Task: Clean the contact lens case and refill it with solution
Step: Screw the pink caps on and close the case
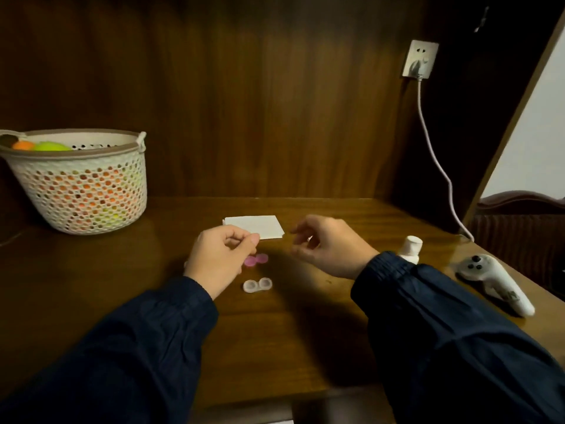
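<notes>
The clear contact lens case (pixel 257 285) lies uncapped on the wooden table (pixel 305 332), both wells facing up. Its two pink caps (pixel 256 260) lie side by side just behind it, partly under my left hand (pixel 221 255). That hand hovers above them with fingers curled and the thumb against the forefinger; I see nothing in it. My right hand (pixel 327 246) floats to the right of the caps, fingers loosely curled and empty. A folded white tissue (pixel 253 227) lies flat beyond both hands. The white solution bottle (pixel 410 249) stands capped behind my right wrist.
A white perforated basket (pixel 79 182) with orange and green balls stands at the back left. A white hand controller (pixel 495 283) lies near the table's right edge. A cable (pixel 437 154) hangs from a wall socket (pixel 420 58) down to the table's right rear corner.
</notes>
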Available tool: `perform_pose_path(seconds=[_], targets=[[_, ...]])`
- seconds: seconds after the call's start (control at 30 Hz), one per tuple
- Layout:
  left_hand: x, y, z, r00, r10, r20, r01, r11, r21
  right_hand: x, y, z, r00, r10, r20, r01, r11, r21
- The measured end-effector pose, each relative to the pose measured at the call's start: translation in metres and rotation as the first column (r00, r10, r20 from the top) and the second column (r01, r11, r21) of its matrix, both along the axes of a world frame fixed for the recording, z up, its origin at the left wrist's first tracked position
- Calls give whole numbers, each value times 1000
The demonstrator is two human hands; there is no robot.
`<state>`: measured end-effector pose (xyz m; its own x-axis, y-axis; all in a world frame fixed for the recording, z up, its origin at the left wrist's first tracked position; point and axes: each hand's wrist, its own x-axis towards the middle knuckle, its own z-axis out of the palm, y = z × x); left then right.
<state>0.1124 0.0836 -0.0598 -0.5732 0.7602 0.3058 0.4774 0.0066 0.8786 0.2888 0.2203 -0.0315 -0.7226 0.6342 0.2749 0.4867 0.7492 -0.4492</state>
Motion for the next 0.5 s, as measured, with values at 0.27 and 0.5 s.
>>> perform_pose_path(seconds=[0.27, 0.5], targets=[[-43, 14, -16, 1000, -14, -6, 14, 1000, -9, -72, 22, -19, 945, 68, 320, -55, 997, -51], [-51, 22, -32, 999, -50, 15, 50, 999, 2, -85, 38, -32, 956, 150, 254, -129, 987, -96]])
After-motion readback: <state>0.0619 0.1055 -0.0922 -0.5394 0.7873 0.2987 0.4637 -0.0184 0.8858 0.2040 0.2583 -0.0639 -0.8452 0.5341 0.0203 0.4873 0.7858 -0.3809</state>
